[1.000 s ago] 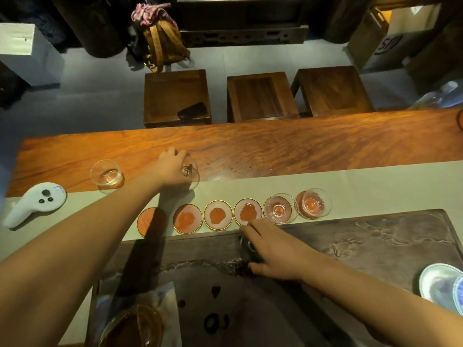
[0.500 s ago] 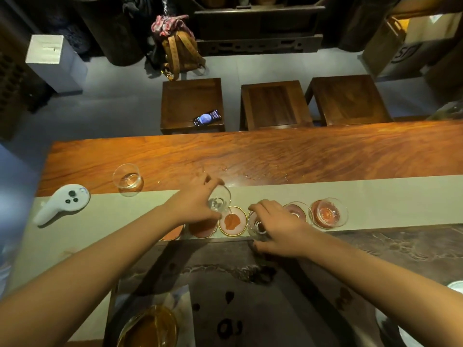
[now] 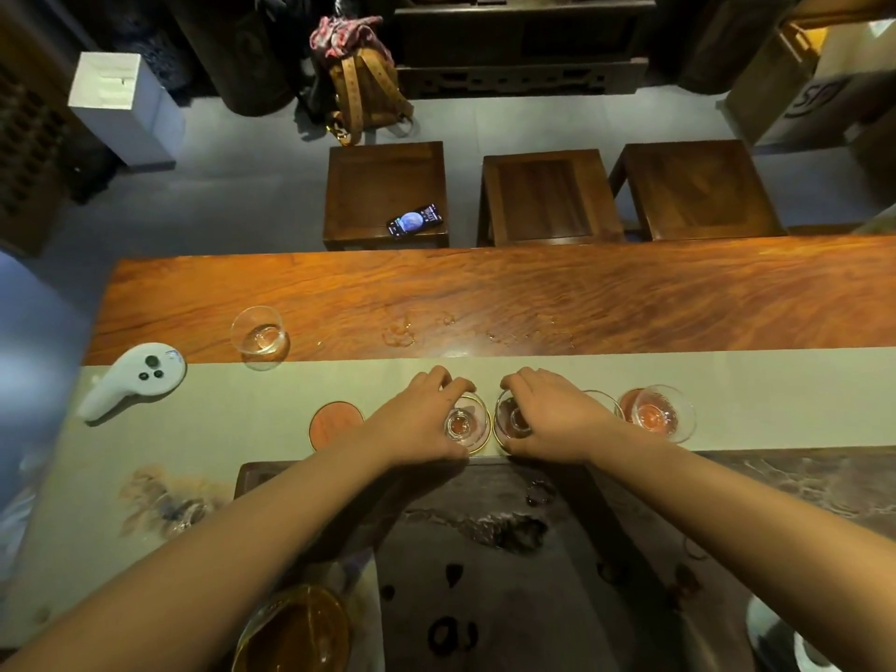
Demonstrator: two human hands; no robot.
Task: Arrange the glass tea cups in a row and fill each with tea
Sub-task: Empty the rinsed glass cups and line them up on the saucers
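A row of round orange coasters lies on the pale runner (image 3: 776, 405); one bare coaster (image 3: 332, 421) shows at the row's left end. My left hand (image 3: 422, 419) grips a glass tea cup (image 3: 465, 421) standing on a coaster in the middle of the row. Right beside it, my right hand (image 3: 548, 419) grips a second glass cup (image 3: 511, 421) on the neighbouring coaster. Two more cups stand to the right: one (image 3: 603, 402) mostly hidden by my right hand, one (image 3: 657, 414) in full view. A lone glass cup (image 3: 262, 337) stands apart on the wooden table at the far left.
A glass pitcher of amber tea (image 3: 296, 632) stands at the near edge, left of the dark stone tea tray (image 3: 533, 574). A white controller (image 3: 131, 380) lies on the runner's left end. Water drops (image 3: 402, 332) mark the wood. Three stools stand beyond the table; one holds a phone (image 3: 414, 220).
My left hand has carried its cup from the wooden table down onto a coaster. My right hand has brought its cup from the stone tray onto the coaster beside it.
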